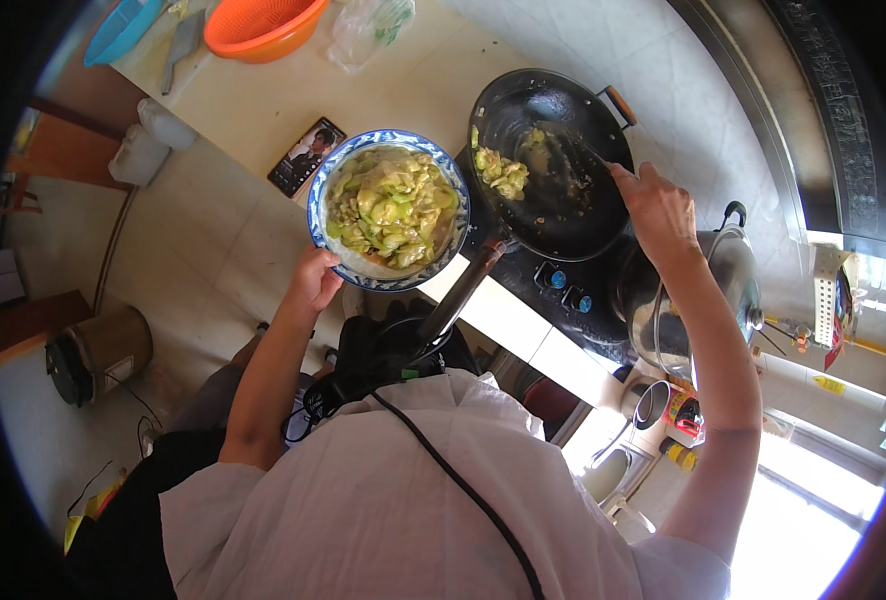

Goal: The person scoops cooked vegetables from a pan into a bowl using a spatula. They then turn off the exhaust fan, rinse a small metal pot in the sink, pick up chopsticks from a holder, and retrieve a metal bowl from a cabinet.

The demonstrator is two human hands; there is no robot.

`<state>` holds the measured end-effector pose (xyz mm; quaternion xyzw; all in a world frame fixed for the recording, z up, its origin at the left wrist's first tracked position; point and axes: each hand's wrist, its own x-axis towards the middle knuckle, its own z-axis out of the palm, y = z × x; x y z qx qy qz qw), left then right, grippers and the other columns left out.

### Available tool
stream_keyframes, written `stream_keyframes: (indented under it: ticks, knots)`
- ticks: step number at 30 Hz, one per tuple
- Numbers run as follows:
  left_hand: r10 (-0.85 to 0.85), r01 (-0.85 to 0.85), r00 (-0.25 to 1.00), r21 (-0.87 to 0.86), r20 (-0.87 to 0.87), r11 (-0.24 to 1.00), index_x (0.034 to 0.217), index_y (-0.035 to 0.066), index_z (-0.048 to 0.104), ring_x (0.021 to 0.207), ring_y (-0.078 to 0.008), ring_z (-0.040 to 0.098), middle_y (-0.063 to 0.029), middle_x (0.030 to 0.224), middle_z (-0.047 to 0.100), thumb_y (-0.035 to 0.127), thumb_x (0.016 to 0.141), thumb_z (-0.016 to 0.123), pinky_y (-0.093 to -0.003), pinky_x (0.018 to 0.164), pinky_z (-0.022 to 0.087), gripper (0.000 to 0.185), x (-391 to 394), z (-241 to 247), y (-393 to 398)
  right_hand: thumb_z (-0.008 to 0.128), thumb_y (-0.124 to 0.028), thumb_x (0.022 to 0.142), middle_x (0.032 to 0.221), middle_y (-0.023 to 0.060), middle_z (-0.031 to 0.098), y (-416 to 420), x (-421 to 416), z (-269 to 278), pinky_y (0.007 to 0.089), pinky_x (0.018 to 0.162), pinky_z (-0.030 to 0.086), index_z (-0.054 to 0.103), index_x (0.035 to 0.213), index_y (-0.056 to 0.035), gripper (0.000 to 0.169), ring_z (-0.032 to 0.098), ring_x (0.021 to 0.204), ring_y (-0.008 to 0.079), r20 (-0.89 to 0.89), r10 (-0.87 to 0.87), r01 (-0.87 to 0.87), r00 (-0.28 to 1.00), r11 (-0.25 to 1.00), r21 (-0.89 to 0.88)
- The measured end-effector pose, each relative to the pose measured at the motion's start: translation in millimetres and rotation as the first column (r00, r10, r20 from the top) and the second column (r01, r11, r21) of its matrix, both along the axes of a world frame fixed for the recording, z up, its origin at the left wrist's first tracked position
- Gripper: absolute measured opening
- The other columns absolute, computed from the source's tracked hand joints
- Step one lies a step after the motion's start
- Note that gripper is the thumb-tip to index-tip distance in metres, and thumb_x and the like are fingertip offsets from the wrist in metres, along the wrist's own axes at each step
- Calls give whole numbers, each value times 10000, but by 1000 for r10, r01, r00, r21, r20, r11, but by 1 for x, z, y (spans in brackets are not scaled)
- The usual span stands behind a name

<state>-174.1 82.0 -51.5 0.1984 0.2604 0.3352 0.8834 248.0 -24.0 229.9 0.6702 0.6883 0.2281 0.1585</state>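
My left hand (315, 279) grips the near-left edge of a round dish (316, 202) with a blue-and-white patterned rim. Piled in it is a cooked mix of pale green vegetable slices and yellowish pieces (394, 206), probably egg. My right hand (660, 214) is closed around the handle of a spatula (600, 157), whose blade reaches into a black wok (563, 236). A small clump of the same food (503, 176) lies at the wok's left side, with scraps beside the blade. The dish is held just left of the wok, whose long handle (462, 289) points toward my body.
The wok stands over a black gas stove (522, 262), left of a large lidded metal pot (713, 300). On the counter (240, 105) lie a phone (306, 159), a cleaver (184, 45), an orange colander (263, 49), a blue basin (120, 30) and a plastic bag (372, 34).
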Motion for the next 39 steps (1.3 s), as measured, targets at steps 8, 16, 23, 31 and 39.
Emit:
stream_keyframes:
  ticks: [8,16,23,31,39]
  knots:
    - [-10,10,1000,-26,-8,1000,1302,-104,440,1217,-337,531,-221,1315,535,2,731,489,-461,1045,418,583,-4,0,4,594,-68,834,768,87,567,8,-68,62,375,568,543,665,1045,-141,234,656,672,272,-152,42,-75,988,974,-215]
    - [-60,59,998,-30,-24,998,1290,-102,445,1179,-314,560,-206,1284,560,13,723,504,-433,1040,426,582,-3,26,10,621,-144,824,787,116,645,44,-88,113,445,697,529,681,956,-118,147,654,746,307,-376,-114,-41,920,924,-380]
    - [-50,45,997,-64,-64,997,1222,-95,499,1065,-275,611,-177,1176,617,-1,724,503,-398,952,480,506,0,35,8,664,-117,834,805,134,680,56,-91,172,351,639,505,708,1043,-55,222,643,655,233,-549,-397,104,735,867,-488]
    - [-20,14,994,-56,-105,998,1170,-95,529,990,-257,635,-157,1095,644,-2,729,503,-385,907,505,452,0,46,6,671,-13,829,967,152,700,22,-89,210,282,732,526,672,1147,-27,319,690,830,175,-727,-315,107,610,942,-319]
    - [-9,6,998,-63,-58,998,1207,-83,524,1036,-272,624,-165,1140,636,11,712,514,-398,925,493,504,3,38,5,665,-140,835,803,110,609,28,-68,113,425,672,519,673,1142,-171,309,633,718,316,-385,-99,88,917,995,-48]
